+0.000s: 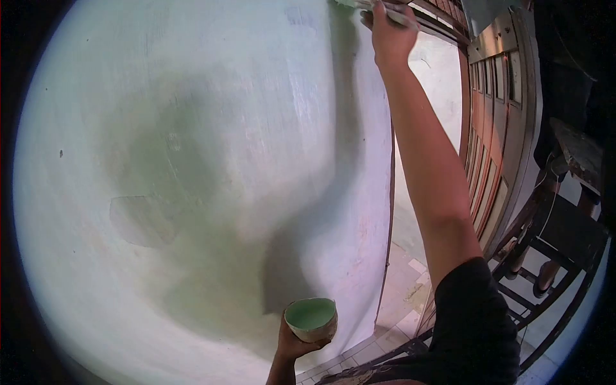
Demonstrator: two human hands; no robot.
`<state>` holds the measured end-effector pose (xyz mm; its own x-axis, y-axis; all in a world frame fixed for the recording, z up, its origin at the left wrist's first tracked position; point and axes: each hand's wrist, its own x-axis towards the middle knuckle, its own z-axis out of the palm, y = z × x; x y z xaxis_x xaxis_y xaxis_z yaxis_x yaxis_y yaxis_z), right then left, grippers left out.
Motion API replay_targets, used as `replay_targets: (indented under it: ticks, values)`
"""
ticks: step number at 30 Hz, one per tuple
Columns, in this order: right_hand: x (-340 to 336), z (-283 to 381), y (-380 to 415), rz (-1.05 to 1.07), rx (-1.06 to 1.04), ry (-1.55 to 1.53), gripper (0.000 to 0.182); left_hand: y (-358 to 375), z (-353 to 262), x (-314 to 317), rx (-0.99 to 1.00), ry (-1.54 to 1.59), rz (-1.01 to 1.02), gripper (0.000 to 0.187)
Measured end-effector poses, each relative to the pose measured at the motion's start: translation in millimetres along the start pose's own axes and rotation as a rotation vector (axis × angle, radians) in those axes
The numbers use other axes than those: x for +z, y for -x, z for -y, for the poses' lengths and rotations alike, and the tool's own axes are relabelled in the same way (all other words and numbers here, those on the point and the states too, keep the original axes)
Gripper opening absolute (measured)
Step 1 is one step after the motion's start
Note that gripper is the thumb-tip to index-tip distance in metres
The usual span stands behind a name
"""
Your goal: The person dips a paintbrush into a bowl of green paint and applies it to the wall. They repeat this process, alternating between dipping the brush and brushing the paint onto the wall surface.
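High up near the top edge, my right hand (393, 32) grips the pale handle of a paintbrush (403, 17). Green shows at the brush's tip, which is against the upper part of a pale wall (256, 128); the tip is partly cut off by the frame. Low in the middle, my left hand (294, 343) is wrapped round the side and underside of a bowl (312, 327), holding it roughly upright. Light green paint (311, 314) lies inside the bowl. The wall carries the shadows of my arm and body.
Right of the wall's edge is an opening with a tiled floor (394, 321). A slatted door or shutter (491, 122) stands beyond my right arm. At the far right is a dark chair (564, 231), with a person's feet (545, 276) near it.
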<state>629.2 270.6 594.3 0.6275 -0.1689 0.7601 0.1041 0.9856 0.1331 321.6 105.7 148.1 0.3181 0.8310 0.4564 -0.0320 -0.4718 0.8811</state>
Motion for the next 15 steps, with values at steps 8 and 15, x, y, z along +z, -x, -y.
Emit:
replay_targets:
  ticks: [8,15]
  values:
    - [-80.3,10.3,94.2,0.158,0.028,0.667,0.019,8.3,10.2,3.1,-0.023,0.142,-0.023,0.098]
    - [-147.9,103.0,149.1,0.187,0.677,0.65,0.023,13.7,14.6,8.9,-0.061,0.142,-0.004,0.099]
